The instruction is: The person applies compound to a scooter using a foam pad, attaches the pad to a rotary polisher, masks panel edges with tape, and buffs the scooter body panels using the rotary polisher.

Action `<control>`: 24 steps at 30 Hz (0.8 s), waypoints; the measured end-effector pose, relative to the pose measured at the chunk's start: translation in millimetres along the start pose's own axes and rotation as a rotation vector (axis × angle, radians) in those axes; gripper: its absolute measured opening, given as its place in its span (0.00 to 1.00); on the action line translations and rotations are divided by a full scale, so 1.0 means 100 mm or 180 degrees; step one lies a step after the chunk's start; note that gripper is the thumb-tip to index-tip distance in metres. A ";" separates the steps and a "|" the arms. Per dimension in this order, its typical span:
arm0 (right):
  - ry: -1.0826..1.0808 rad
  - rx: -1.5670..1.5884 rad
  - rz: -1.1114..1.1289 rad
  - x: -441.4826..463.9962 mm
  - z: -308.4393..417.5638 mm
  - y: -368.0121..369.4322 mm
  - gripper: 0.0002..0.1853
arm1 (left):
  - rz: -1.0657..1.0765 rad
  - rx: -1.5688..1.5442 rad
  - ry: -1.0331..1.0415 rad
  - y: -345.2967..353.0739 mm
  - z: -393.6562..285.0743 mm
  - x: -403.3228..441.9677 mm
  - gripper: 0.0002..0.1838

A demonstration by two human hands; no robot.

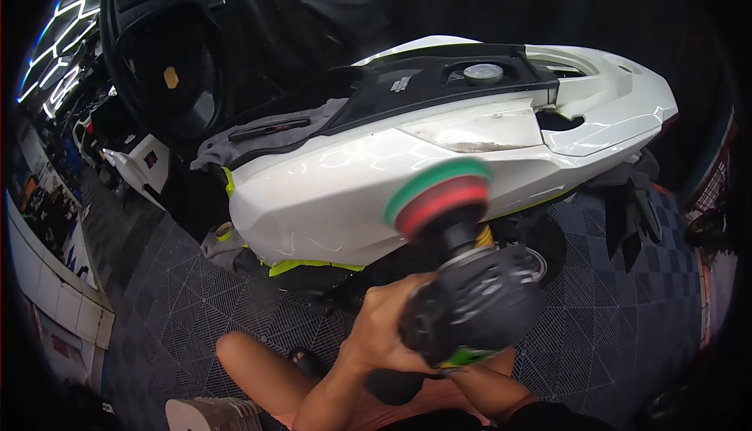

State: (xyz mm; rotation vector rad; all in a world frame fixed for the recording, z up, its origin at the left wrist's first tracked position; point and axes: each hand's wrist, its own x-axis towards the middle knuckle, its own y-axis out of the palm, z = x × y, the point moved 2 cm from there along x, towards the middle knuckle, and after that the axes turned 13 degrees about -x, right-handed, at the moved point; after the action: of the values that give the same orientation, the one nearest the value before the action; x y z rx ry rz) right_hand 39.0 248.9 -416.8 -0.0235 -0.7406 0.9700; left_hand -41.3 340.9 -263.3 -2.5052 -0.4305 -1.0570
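Note:
A black power polisher [478,306] with a green and red round pad [439,193] is in front of me, the pad blurred and against or very near the lower white side panel [337,188] of a scooter. Around the polisher's body, on its left side, my left hand [388,325] has its fingers wrapped. My right forearm [497,388] reaches up behind the tool, which hides my right hand. Brownish marks show on the white panel below the black seat base. Yellow-green tape edges the panel's bottom.
A grey cloth [274,129] with a dark thin object on it lies on the scooter's left part. A round greenish tin [483,74] sits on top. The scooter's wheel [540,262] is low behind the polisher. Grey patterned tiles [196,306] cover the floor.

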 end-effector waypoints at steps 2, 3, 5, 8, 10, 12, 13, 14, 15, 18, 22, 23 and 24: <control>0.0135 0.0134 -0.0042 0.02 0.01 -0.09 0.53 | 0.0104 -0.0145 -0.0083 0.09 -0.06 0.16 0.43; 0.0213 0.0186 -0.0075 0.00 0.00 -0.12 0.53 | 0.0193 -0.0113 -0.0368 0.11 -0.07 0.17 0.45; 0.0344 0.0324 -0.0124 -0.03 0.01 -0.17 0.53 | 0.0109 -0.0231 -0.0141 0.17 -0.07 0.24 0.45; 0.0333 0.0308 -0.0181 -0.04 0.03 -0.05 0.54 | -0.0027 -0.0262 -0.0226 0.05 -0.03 0.07 0.44; 0.0229 0.0203 -0.0143 -0.02 0.01 0.16 0.54 | -0.0036 -0.0162 -0.0292 -0.07 0.05 -0.14 0.45; 0.0127 0.0141 -0.0119 -0.02 -0.06 0.35 0.54 | -0.0144 -0.0114 -0.0156 -0.20 0.21 -0.37 0.44; 0.0048 0.0106 -0.0114 -0.06 -0.11 0.47 0.54 | -0.0158 0.0025 -0.0100 -0.28 0.25 -0.49 0.43; -0.0029 0.0044 -0.0144 -0.13 -0.18 0.58 0.54 | -0.0180 0.0141 -0.0039 -0.34 0.30 -0.60 0.43; -0.0092 0.0003 -0.0177 -0.18 -0.24 0.67 0.54 | -0.0255 0.0068 -0.0224 -0.38 0.41 -0.81 0.42; -0.0208 -0.0105 -0.0245 -0.26 -0.37 0.85 0.54 | -0.0493 -0.0215 -0.0852 -0.48 0.92 -1.67 0.35; -0.0109 -0.0184 -0.0232 -0.01 -0.04 0.66 0.58 | -0.0985 -0.0462 -0.0785 -0.31 1.17 -2.00 0.35; -0.0021 -0.0079 -0.0228 0.05 0.04 0.61 0.58 | -0.1123 -0.0504 -0.0678 -0.24 1.19 -2.00 0.37; 0.0392 0.0426 -0.0141 -0.02 -0.01 0.63 0.58 | -0.1273 -0.0543 -0.0573 -0.18 1.19 -2.00 0.38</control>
State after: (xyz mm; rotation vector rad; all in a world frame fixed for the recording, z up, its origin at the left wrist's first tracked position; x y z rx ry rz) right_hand -7.5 284.3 -439.2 0.0495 -0.5599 0.9650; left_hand -109.5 385.8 -482.5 -2.7474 -0.9638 -1.0456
